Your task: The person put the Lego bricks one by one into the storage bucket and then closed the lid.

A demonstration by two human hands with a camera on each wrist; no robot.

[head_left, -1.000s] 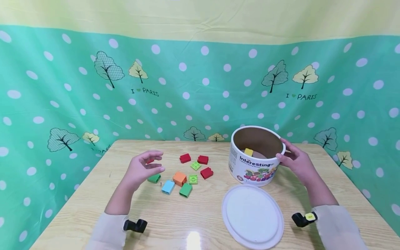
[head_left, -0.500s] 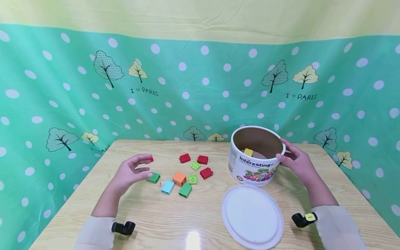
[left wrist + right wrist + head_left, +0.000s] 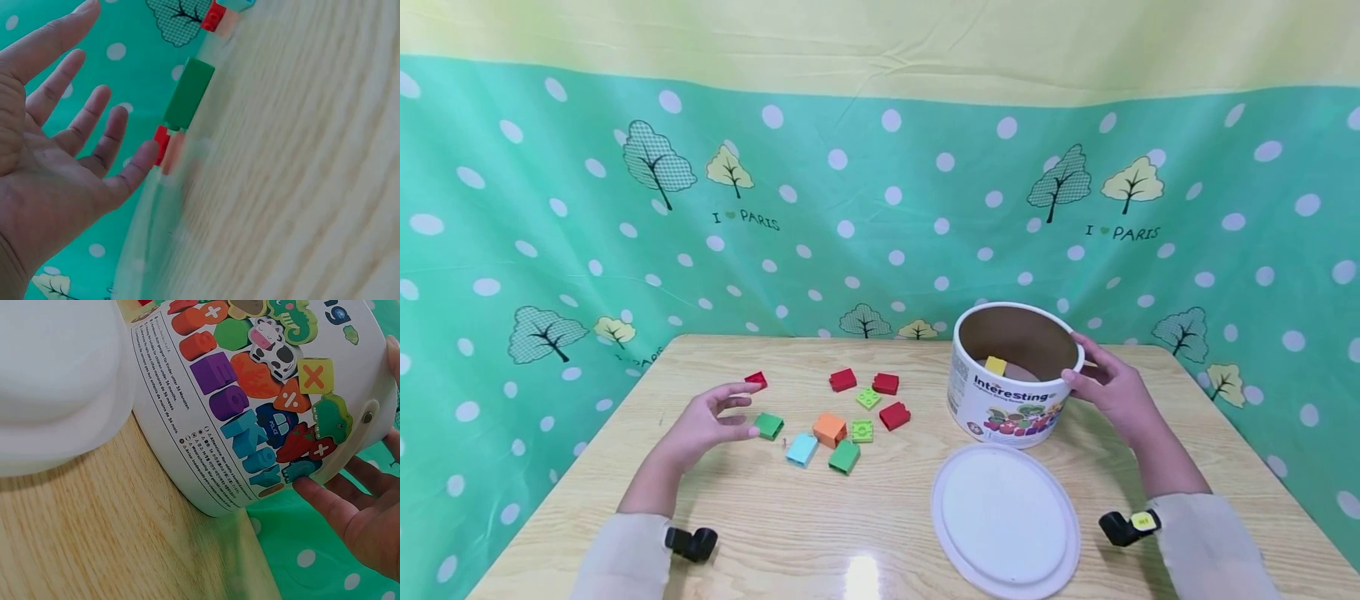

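Note:
My left hand (image 3: 711,425) is held over the left side of the table, fingers spread and slightly bent, with nothing in it. Its thumb tip is right beside a green brick (image 3: 769,426), and its fingertips overlap a small red brick (image 3: 756,381). In the left wrist view the palm faces a green brick (image 3: 189,94). At the right, my right hand (image 3: 1108,387) holds the side of a white printed bucket (image 3: 1011,412), thumb and fingers spread round its curve near the rim. A yellow block (image 3: 996,366) lies inside the bucket.
Mid-table lie an orange brick (image 3: 830,430), a light blue brick (image 3: 802,449), another green brick (image 3: 845,457), two lime pieces and several red bricks (image 3: 843,380). The round white lid (image 3: 1006,517) rests flat in front of the bucket. A dotted curtain (image 3: 880,208) hangs behind the table.
My left hand has drawn back to the left, so the small red brick and the green brick beside it show more fully. The right hand and the bucket have stayed put.

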